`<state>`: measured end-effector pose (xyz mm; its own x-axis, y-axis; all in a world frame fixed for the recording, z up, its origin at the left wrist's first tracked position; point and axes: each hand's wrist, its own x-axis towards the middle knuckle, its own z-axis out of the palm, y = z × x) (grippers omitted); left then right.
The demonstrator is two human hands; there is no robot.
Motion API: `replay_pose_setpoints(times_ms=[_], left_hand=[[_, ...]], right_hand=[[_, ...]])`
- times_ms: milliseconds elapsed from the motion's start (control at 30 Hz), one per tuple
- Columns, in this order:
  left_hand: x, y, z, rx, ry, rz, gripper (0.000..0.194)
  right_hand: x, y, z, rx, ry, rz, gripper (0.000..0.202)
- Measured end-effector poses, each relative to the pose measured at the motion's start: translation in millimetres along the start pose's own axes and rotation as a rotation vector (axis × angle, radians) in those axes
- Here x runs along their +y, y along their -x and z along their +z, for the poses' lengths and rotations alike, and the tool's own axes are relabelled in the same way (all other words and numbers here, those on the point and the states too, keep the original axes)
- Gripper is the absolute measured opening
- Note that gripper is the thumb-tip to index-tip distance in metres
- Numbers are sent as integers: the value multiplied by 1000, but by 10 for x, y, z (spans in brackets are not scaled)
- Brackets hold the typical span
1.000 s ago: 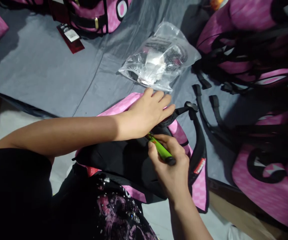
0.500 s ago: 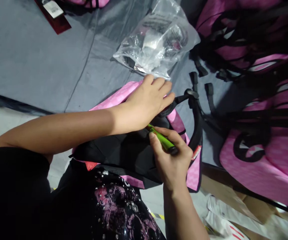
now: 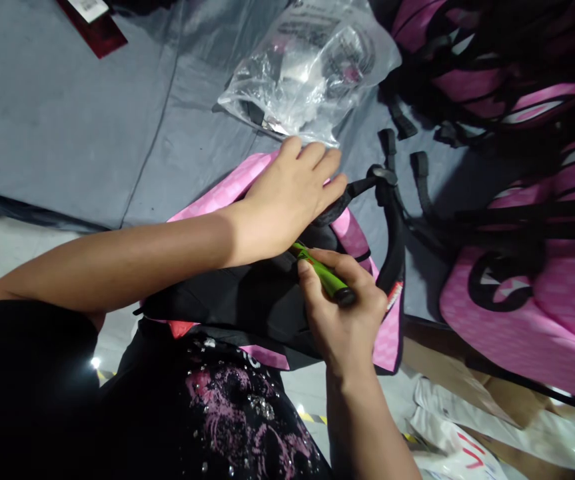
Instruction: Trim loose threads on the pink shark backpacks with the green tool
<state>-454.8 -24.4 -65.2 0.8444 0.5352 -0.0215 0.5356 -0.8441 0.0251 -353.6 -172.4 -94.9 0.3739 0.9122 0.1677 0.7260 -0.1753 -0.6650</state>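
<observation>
A pink and black backpack (image 3: 227, 293) lies at the table's near edge, against my body. My left hand (image 3: 294, 193) rests on its upper part, palm down with the fingers apart, beside a black strap loop. In my right hand (image 3: 344, 300) is a green tool with a black end (image 3: 324, 275), gripped between thumb and fingers. Its front tip points at the black fabric beneath my left wrist, and the very tip is hidden there, so its kind does not show. A black shoulder strap (image 3: 393, 233) with a buckle lies to the right.
Just beyond my left hand lies a clear plastic bag (image 3: 312, 73) with things inside. More pink and black backpacks (image 3: 512, 320) fill the right side of the grey-covered table (image 3: 67, 120). A dark red tag (image 3: 100, 37) lies far left. Cardboard and white plastic (image 3: 460, 427) are below at right.
The view has shifted slightly, so the table things sit a little higher in the picture. Both hands keep almost the same place on the backpack, with the green tool still in my right hand.
</observation>
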Motion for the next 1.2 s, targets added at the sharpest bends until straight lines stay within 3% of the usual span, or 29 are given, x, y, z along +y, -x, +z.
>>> replay_pose_setpoints(times_ms=[300, 433, 567, 667, 767, 900, 1200], left_hand=[[-5, -10, -11, -26, 5, 6, 53], [5, -11, -21, -46, -3, -7, 54], [14, -6, -18, -24, -55, 8, 53], [17, -12, 2, -20, -79, -8, 52], [15, -27, 33, -23, -28, -25, 53], [7, -40, 47, -15, 108, -53, 52], [-12, -22, 18, -71, 91, -47, 68]], right_hand=[[-12, -6, 31, 70, 35, -67, 13], [1, -19, 41, -3, -60, -32, 13], [-13, -27, 46, 76, 31, -104, 11], [-38, -35, 44, 43, 21, -115, 11], [-49, -40, 32, 80, 108, -138, 9], [-41, -38, 30, 32, 36, -112, 11], [-47, -36, 33, 58, 90, -115, 10]])
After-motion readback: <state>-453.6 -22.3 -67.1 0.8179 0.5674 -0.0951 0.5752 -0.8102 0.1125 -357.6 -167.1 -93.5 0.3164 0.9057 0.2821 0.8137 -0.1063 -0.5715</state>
